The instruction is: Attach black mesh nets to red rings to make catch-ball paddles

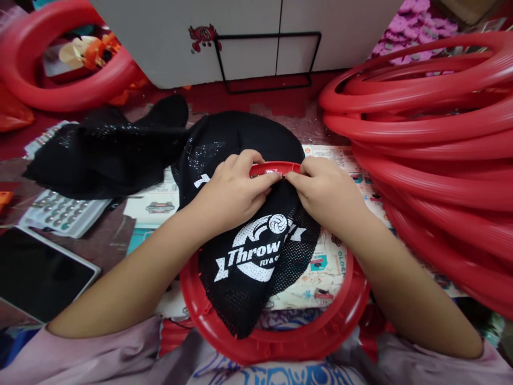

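Observation:
A red plastic ring (264,345) lies in front of me, its near side against my lap. Black mesh fabric (240,299) with a white "Throw" print drapes across the ring's opening. At the ring's far rim, my left hand (236,190) pinches the fabric edge with thumb and fingers. Close beside it, my right hand (326,192) presses the same edge against the rim, fingers closed. The two thumb tips nearly meet. Another round black fabric piece (240,131) lies just behind the ring.
Stacked red rings (433,128) rise on the right. At the left are bunched black fabric (112,155), a tray of small round metal pieces (64,214), a dark-screened tablet (40,272) and another red ring (68,99). A white panel (248,59) with a black wire frame (268,36) stands behind.

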### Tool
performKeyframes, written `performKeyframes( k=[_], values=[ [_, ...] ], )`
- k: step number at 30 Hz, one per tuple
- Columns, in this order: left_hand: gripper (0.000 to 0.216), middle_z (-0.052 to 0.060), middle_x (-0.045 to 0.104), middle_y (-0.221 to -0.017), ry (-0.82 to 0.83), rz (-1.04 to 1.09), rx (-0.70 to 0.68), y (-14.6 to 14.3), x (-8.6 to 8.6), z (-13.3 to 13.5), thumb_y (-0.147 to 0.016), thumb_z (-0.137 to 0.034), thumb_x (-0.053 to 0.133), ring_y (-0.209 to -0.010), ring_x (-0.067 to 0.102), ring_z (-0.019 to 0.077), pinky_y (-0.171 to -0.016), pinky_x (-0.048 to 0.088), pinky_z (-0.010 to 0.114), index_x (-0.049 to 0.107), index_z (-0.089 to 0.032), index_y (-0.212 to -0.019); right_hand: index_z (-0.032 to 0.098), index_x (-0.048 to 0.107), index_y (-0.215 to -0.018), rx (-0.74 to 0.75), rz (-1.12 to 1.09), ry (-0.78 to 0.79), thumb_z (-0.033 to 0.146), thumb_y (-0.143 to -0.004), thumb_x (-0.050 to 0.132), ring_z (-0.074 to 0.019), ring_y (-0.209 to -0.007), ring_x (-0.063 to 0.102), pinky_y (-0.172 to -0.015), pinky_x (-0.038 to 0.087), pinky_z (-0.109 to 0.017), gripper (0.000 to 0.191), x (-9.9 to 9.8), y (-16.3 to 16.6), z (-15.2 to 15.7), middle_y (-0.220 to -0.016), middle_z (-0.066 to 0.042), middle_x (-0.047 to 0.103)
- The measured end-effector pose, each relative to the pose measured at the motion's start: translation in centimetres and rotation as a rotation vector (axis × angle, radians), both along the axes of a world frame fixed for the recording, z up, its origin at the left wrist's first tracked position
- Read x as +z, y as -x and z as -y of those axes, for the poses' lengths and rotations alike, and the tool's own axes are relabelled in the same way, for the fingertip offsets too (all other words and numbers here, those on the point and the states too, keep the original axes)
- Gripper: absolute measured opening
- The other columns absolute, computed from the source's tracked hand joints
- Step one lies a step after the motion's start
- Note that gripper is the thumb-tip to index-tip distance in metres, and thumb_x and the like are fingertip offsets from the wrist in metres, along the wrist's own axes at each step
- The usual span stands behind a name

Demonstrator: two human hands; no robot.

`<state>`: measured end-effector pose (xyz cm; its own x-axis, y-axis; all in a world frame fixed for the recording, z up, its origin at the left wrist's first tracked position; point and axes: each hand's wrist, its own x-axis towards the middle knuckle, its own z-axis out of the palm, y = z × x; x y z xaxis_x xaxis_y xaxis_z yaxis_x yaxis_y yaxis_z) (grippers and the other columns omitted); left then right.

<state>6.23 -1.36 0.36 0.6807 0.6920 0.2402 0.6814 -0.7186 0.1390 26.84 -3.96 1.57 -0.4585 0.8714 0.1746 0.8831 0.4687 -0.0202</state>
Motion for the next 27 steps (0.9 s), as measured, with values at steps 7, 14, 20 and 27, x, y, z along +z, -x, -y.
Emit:
performKeyframes(
  k=[7,14,20,27],
  values=[
    [0.036,0.014,0.049,-0.118,0.058,0.053,0.075,-0.1,0.4,0.1,-0.093,-0.018,0.042,-0.098,0.053,0.0258,-0.085,0.05,0.048,0.064,-0.021,-0.12,0.017,0.068,-0.104,-0.004,-0.016,0.112,0.013,-0.093,0.046,-0.0188,-0.074,0.055,-0.06,0.029,-0.03,0.025,1.7,0.4,1.6,-0.093,-0.01,0.066],
    [0.033,0.015,0.051,-0.117,0.104,0.049,0.248,-0.7,1.5,1.1,-0.09,-0.016,0.047,-0.106,0.055,0.0284,-0.09,0.051,0.047,0.061,-0.014,-0.12,0.019,0.069,-0.09,-0.066,0.053,0.323,0.009,-0.087,0.048,-0.0202,-0.07,0.062,-0.055,0.027,-0.03,0.024,2.1,0.3,1.4,-0.084,-0.007,0.072],
    [0.048,0.018,0.053,-0.115,0.121,-0.205,0.325,0.6,3.0,2.4,-0.089,-0.02,0.048,-0.096,0.061,0.0329,-0.083,0.054,0.053,0.05,-0.014,-0.137,0.018,0.072,-0.1,0.042,-0.189,0.338,0.011,-0.085,0.048,-0.0217,-0.094,0.064,-0.075,0.043,-0.031,0.03,1.7,0.0,0.8,-0.108,-0.009,0.07],
    [0.04,0.017,0.049,-0.135,0.254,0.063,0.1,-0.1,4.4,-0.9,-0.085,-0.031,0.054,-0.123,0.053,0.0312,-0.106,0.043,0.05,0.061,-0.012,-0.119,0.013,0.073,-0.105,0.036,-0.348,0.215,0.011,-0.084,0.045,-0.0216,-0.092,0.062,-0.081,0.045,-0.031,0.036,1.2,-0.2,0.2,-0.098,-0.011,0.068]
  ],
)
